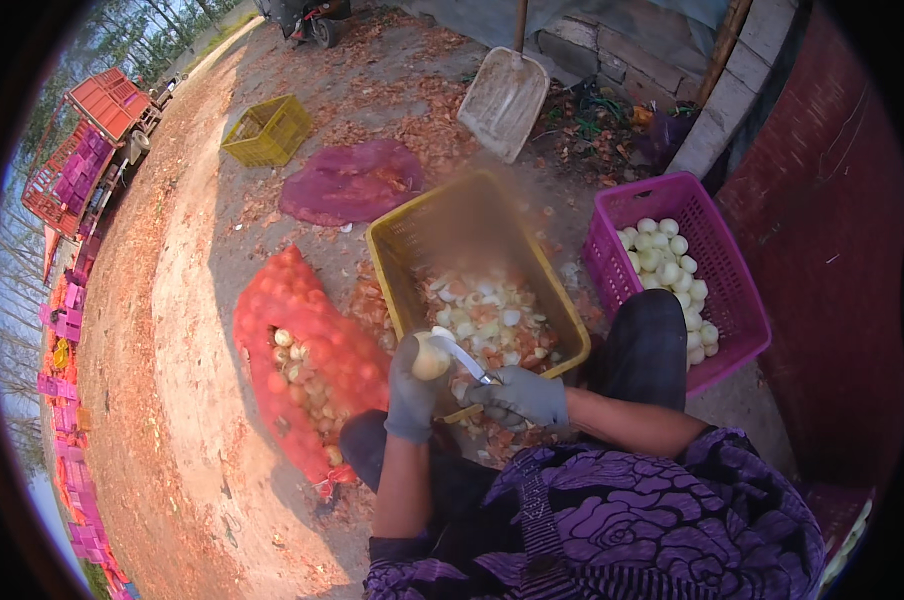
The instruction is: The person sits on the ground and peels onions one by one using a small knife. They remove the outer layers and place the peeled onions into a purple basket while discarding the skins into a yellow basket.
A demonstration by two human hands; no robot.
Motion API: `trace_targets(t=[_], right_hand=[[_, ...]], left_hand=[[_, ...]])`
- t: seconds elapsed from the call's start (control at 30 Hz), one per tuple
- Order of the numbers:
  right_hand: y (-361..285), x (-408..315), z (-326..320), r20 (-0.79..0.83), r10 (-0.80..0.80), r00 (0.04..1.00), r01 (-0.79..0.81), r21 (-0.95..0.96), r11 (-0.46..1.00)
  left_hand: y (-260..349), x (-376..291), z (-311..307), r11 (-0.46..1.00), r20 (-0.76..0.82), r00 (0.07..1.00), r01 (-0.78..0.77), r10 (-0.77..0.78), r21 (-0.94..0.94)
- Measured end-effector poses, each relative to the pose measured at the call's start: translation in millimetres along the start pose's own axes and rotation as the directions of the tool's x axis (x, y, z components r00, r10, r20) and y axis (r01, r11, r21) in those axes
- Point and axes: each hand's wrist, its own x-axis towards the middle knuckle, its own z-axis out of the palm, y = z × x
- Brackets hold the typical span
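In my gloved left hand I hold an onion above the near left corner of a yellow plastic crate. My right hand, in a grey glove too, grips a knife whose curved blade reaches up to the onion's top. Onion peelings and cut pieces lie in the yellow crate; a blurred patch hides its far part. To the left, an open red mesh sack holds unpeeled onions. On the right, peeled white onions fill part of a magenta plastic crate.
A purple mesh sack and another yellow crate lie beyond. A shovel leans near a low brick wall. Onion skins litter the ground. A loaded truck and stacked crates stand far left; a dark red surface borders the right.
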Motion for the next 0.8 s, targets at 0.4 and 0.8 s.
trace_targets(t=[0.4,0.8], right_hand=[[8.8,23.6,-1.0,-0.218,-0.625,0.75,0.004,-0.943,0.334],[12.7,45.9,-49.0,-0.072,-0.637,0.768,0.09,-0.972,0.218]], left_hand=[[-9.3,-6.0,8.7,0.995,-0.096,0.99,0.098,-0.099,-0.019],[-8.9,-18.6,21.8,0.886,0.021,0.99,-0.133,0.138,0.444]])
